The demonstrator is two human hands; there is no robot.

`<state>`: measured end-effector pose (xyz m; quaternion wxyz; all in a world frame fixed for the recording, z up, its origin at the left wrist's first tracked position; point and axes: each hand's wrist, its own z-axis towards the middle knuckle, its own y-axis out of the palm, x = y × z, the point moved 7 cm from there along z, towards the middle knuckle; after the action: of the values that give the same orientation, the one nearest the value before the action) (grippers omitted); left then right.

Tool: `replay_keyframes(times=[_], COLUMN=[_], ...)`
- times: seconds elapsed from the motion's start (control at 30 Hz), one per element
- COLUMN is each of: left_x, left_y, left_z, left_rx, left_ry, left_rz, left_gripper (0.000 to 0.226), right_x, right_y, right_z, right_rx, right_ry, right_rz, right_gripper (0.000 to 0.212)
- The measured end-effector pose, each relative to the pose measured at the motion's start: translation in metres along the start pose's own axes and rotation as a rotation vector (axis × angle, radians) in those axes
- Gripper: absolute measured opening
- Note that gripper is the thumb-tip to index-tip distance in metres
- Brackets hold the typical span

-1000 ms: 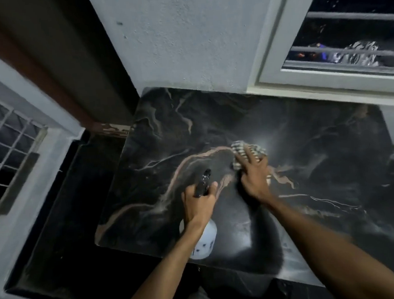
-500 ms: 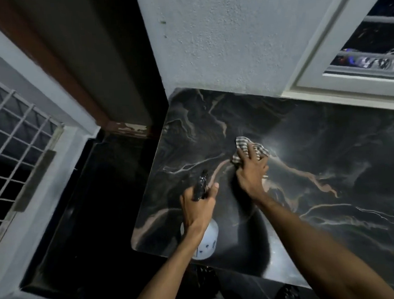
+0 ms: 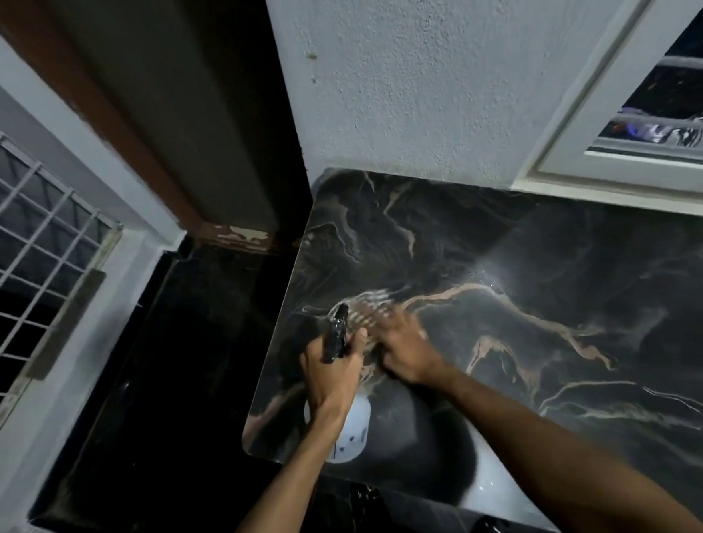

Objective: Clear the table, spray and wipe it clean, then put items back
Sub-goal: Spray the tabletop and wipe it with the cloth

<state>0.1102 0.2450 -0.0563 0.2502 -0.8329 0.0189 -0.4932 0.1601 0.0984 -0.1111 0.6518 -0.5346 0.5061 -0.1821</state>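
A black marble table (image 3: 528, 254) with tan veins fills the right half of the view. My left hand (image 3: 332, 371) is wrapped around a spray bottle (image 3: 353, 428), white in the body with a black trigger head, held above the table's near left corner. My right hand (image 3: 405, 350) presses a striped cloth (image 3: 367, 313) flat on the tabletop just right of the bottle's nozzle. The hand and cloth are blurred by motion. The cloth is mostly hidden under my fingers.
A rough white wall (image 3: 411, 74) backs the table, with a white-framed window (image 3: 643, 121) at the upper right. A dark doorway with a brown frame (image 3: 192, 152) lies to the left. A grilled window (image 3: 18, 231) sits at far left above dark floor (image 3: 164, 404).
My right hand has slid the cloth leftward across the table, close to the spray bottle. The view has swung left. My left hand keeps holding the bottle.
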Motion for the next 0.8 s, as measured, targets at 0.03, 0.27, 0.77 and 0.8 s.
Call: replay_keyframes(times=[0.03, 0.27, 0.77, 0.8], left_x=[0.0, 0.014, 0.046, 0.045], left_y=[0.002, 0.019, 0.003, -0.003], left_z=[0.0, 0.006, 0.064, 0.069], left_rx=[-0.002, -0.016, 0.136, 0.15], left_ry=[-0.011, -0.03, -0.011, -0.008], left_rz=[-0.008, 0.044, 0.056, 0.042], left_gripper=[0.025, 0.031, 0.039, 0.039], right_x=[0.033, 0.032, 0.083, 0.083], right_y=[-0.016, -0.02, -0.055, -0.059], right_z=[0.003, 0.013, 0.133, 0.142], right_rx=[0.064, 0.046, 0.062, 0.076], right_ry=[0.184, 0.264, 0.346, 0.426], right_rz=[0.025, 0.063, 0.094, 0.106], right_gripper=[0.074, 0.078, 0.074, 0.074])
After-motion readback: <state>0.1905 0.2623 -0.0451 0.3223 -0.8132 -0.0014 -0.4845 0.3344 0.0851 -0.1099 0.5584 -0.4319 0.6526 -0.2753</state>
